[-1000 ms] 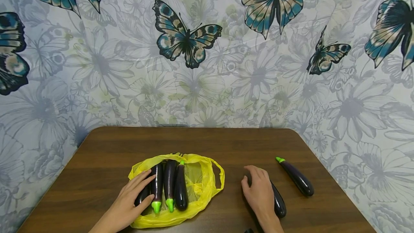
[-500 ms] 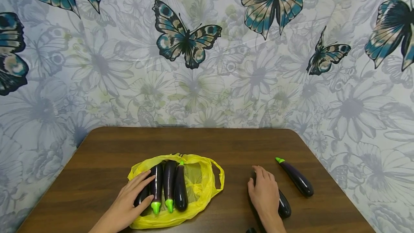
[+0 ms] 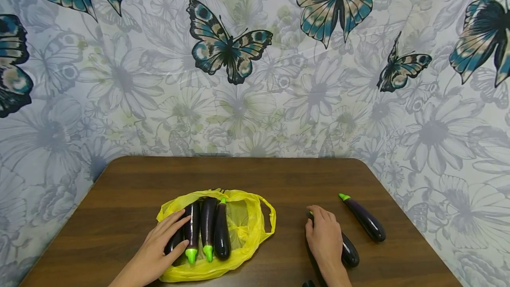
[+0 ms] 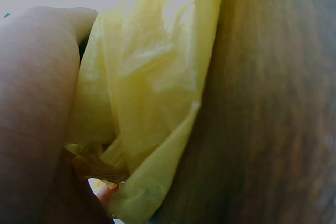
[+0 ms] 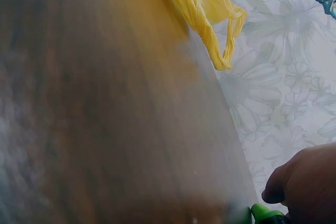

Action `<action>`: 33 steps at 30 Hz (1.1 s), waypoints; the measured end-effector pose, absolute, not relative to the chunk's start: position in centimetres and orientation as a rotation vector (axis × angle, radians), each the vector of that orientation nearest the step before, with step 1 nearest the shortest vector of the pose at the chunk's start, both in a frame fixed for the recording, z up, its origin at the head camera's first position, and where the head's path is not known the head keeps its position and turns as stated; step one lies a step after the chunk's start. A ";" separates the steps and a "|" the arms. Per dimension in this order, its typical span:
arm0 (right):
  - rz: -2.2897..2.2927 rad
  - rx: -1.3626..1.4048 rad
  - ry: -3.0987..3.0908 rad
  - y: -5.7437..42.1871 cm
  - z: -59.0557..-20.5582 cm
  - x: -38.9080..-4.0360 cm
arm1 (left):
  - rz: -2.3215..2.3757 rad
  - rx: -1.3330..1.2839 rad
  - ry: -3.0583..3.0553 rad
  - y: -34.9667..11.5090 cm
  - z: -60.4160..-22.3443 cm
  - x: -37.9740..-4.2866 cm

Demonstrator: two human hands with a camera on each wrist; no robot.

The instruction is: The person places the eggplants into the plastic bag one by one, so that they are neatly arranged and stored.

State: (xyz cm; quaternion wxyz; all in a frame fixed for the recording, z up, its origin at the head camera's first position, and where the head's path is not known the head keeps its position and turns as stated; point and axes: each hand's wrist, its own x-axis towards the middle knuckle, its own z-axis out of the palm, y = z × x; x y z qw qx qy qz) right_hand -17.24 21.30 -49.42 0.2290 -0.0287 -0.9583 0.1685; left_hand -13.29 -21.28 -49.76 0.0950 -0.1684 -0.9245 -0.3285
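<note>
In the head view a yellow plastic bag [image 3: 249, 251] lies with its mouth up and several dark eggplants in it. Three show well, among them the middle eggplant [image 3: 209, 223]; a further one is partly under my left hand [image 3: 163, 240]. That hand rests over the bag's left side, fingers stretched out across the eggplants. At the right, my right hand [image 3: 324, 236] holds another eggplant [image 3: 349, 251] from above, low over the wooden table. Its rounded end shows beside the wrist, and its green stem [image 5: 265, 214] peeks out near the fingers in the right wrist view.
On the table [image 3: 279, 176], another eggplant [image 3: 364, 219] lies at the far right. A small dark object [image 3: 308, 284] shows at the bottom edge by the right wrist. Behind the table hangs a butterfly-patterned wall covering [image 3: 255, 114]. The bag's handle loop [image 3: 272, 220] sticks out rightward.
My right hand has shifted a little to the right with its eggplant, then stayed nearly still; the green stem now shows past the fingers. The left hand and bag have hardly moved.
</note>
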 end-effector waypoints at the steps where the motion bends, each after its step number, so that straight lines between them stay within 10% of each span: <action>1: 0.469 -0.076 -2.627 21.3 -49.4 -17.3 | -0.974 -0.500 -2.741 -21.3 -49.7 -13.3; 33: 0.411 -0.172 -2.666 21.6 -48.7 -17.0 | -0.960 -0.510 -2.718 -21.3 -49.9 -13.2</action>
